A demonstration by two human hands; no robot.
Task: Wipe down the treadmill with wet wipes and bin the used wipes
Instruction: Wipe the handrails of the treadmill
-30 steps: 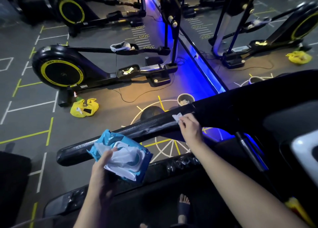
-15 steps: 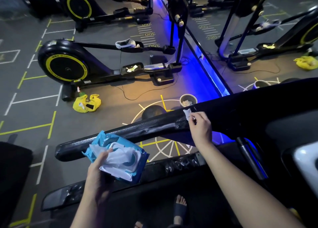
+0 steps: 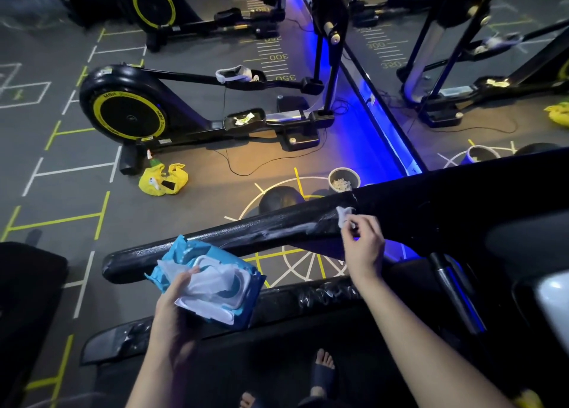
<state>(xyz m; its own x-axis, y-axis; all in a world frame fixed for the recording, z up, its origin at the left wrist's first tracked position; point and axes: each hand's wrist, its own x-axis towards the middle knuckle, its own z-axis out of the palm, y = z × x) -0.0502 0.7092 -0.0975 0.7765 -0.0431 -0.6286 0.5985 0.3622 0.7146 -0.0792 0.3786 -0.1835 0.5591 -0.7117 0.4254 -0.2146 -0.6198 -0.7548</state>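
Note:
The treadmill's black left handrail [image 3: 215,238] runs across the middle of the view, with a wet streak near its upper end. My right hand [image 3: 363,244] pinches a small crumpled white wet wipe [image 3: 343,216] and presses it on the rail where it meets the console. My left hand [image 3: 175,312] holds a blue wet-wipe pack [image 3: 212,281] below the rail, its lid open and white wipes showing. A small round bin [image 3: 344,179] with used wipes inside stands on the floor just beyond the rail.
A black and yellow elliptical machine [image 3: 129,115] stands on the floor beyond, with a yellow bag [image 3: 163,179] beside it. A mirror wall with a blue light strip [image 3: 391,136] runs at the right. The treadmill console [image 3: 492,222] fills the right side. My sandalled feet [image 3: 321,373] are on the deck.
My right hand has slid the wipe up along the handrail toward the console, leaving a wet streak. The left hand keeps the pack in about the same place.

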